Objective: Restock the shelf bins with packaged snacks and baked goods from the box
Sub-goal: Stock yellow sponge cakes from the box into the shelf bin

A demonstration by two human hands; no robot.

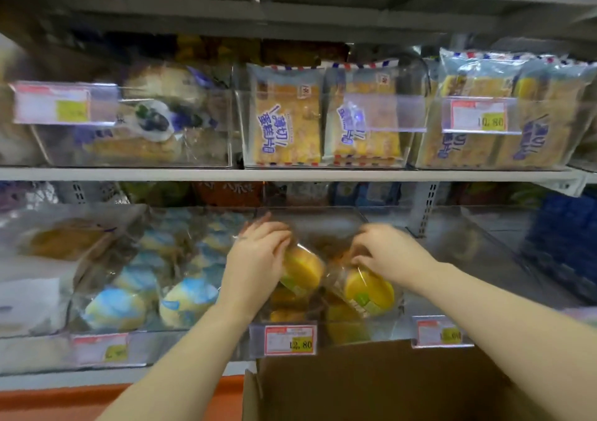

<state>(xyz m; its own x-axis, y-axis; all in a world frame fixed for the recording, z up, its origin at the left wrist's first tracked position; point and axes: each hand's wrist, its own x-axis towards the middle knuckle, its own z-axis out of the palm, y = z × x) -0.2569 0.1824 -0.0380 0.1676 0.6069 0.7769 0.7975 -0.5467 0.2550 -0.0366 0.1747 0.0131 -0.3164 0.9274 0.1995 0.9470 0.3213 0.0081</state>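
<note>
Two hands are working inside the middle bin (310,209): the left hand (258,259) is curling round one yellow cake pack (303,270), the right hand (387,255) is pinching the wrapper of a second pack (371,291) just beside it; the cardboard box (371,385) is sitting below that bin. Likely risk: slick film slipping from the pinch, the pack tumbling over the bin's front wall.

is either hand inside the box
No, the left hand grips one cake pack and the right hand a second pack, both in the bin above the box.
</note>
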